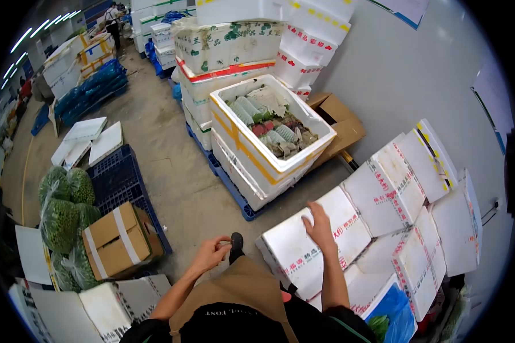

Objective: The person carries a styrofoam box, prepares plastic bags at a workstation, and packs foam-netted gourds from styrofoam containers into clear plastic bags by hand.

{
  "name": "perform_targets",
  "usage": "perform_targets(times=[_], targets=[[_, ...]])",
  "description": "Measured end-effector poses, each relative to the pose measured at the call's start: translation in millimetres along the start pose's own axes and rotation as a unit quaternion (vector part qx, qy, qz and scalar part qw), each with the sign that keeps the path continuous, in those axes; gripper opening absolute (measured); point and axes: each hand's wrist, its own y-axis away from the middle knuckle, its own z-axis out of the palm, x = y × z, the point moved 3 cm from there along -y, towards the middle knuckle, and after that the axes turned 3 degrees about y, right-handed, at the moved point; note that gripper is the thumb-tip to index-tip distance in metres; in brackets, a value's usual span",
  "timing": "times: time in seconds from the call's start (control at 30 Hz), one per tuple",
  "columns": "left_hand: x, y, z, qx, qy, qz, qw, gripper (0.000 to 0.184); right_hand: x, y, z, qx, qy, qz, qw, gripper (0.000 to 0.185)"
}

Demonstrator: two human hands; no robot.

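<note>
My left hand [210, 254] hangs in front of my brown apron [234, 291], over the floor near my shoe [237, 241], fingers loosely curled with gaps and nothing visible in them. My right hand [319, 224] is above a white foam box [303, 240] with red print, fingers apart and holding nothing; whether it touches the lid cannot be told. Ahead, an open foam box [269, 163] with yellow tape holds net-wrapped produce [269, 123] and leaves, on top of another foam box on a blue pallet [247, 211].
Foam boxes [229, 48] are stacked behind the open box, beside a brown carton [340, 123]. To the left are a taped carton [117, 240], bags of green produce [60, 220] and a dark blue pallet [117, 177]. A person [113, 23] stands far back.
</note>
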Motion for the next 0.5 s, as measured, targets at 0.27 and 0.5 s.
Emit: perform_targets(times=[0.27,0.5], targets=[[45,-132,-84,0.127,0.008,-0.008,0.992,0.027,137,-287,131,-0.033,-0.021,0.051,0.998,0.051],[61,-236,-118,0.107,-0.027,-0.039,0.993,0.026,241,-392,236,-0.150,0.084,0.152,0.973,0.062]])
